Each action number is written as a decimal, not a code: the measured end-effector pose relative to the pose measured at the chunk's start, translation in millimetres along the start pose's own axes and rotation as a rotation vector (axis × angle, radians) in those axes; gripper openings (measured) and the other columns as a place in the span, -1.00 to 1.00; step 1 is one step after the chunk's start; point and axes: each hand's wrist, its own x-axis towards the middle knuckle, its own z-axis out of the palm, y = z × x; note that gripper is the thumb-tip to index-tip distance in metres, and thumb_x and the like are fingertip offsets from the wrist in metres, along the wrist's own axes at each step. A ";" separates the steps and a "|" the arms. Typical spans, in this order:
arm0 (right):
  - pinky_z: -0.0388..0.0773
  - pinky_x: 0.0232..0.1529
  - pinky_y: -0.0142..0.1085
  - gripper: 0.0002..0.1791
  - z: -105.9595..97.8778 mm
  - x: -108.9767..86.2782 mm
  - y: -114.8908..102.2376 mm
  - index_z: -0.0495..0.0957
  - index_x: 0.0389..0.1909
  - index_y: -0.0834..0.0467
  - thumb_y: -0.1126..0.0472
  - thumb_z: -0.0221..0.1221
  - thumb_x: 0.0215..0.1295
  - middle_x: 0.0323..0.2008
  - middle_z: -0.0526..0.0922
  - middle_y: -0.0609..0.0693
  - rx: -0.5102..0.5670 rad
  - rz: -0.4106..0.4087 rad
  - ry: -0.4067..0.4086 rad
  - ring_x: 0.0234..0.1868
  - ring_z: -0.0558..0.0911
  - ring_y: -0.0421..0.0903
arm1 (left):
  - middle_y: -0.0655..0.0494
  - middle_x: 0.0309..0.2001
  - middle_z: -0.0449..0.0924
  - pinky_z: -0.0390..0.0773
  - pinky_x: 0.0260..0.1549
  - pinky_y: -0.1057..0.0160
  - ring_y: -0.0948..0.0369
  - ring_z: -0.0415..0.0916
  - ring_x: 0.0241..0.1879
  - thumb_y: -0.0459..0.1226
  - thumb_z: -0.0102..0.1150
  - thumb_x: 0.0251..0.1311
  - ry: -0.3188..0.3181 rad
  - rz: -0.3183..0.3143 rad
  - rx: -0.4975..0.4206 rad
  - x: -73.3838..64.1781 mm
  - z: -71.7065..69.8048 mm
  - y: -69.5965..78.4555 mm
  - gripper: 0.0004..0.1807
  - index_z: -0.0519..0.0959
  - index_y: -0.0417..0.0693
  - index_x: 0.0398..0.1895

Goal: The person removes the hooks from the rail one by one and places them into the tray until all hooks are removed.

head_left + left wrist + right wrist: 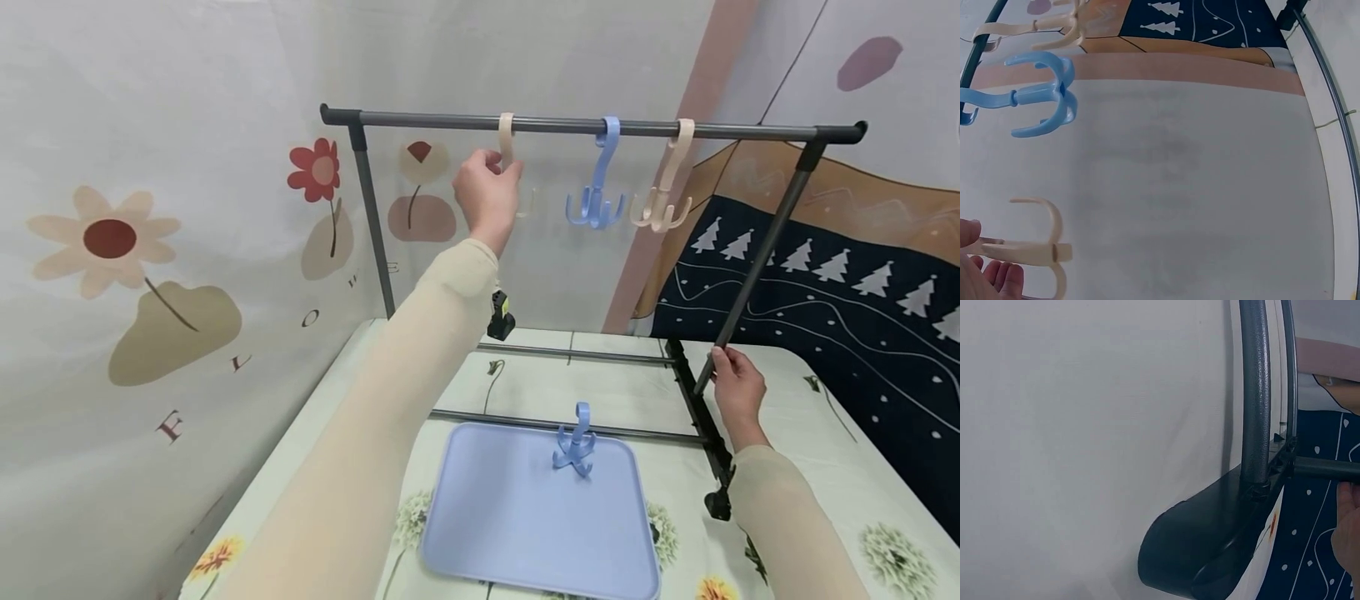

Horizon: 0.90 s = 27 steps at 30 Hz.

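Note:
My left hand pinches the shank of a beige multi-prong hook whose curved top sits over the rack's dark top rail. Its prongs show below the fingers in the left wrist view, where the beige hook lies between thumb and fingers. To its right on the rail hang a blue hook and a second beige hook. Low on the right upright, my right hand holds the pole between thumb and fingers. In the right wrist view, that hand is partly cut off.
A blue tray lies in front of the rack, with another blue hook at its far edge. Black base feet and lower bars rest on the flower-patterned cloth. Patterned fabric walls stand behind and at left.

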 end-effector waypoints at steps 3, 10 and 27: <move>0.48 0.18 -0.22 -0.36 0.8 0.0 -0.5 0.42 0.34 0.18 -0.19 -0.05 0.48 0.19 0.55 0.09 -0.009 -0.001 0.000 0.13 0.54 -0.13 | 0.03 -0.19 0.62 0.49 -0.19 0.32 0.20 0.49 -0.18 -0.24 0.32 0.26 0.011 0.008 0.000 0.0 2.0 -1.9 -0.74 0.64 -0.17 -0.05; 0.49 0.17 -0.23 -0.36 0.7 0.3 0.3 0.43 0.33 0.19 -0.19 -0.04 0.48 0.15 0.57 0.07 -0.011 -0.005 0.003 0.08 0.55 -0.18 | 0.03 -0.24 0.65 0.50 -0.21 0.30 0.18 0.52 -0.23 -0.26 0.33 0.25 0.042 0.028 0.019 1.6 5.8 -5.0 -0.80 0.66 -0.18 -0.14; 0.50 0.16 -0.24 -0.36 0.4 1.7 1.5 0.45 0.31 0.21 -0.19 -0.03 0.47 0.10 0.59 0.06 -0.005 -0.030 0.011 0.01 0.55 -0.23 | 0.04 -0.25 0.71 0.51 -0.24 0.32 0.21 0.56 -0.26 -0.30 0.23 0.29 0.053 0.072 0.069 14.1 -2.2 10.8 -0.88 0.70 -0.16 -0.23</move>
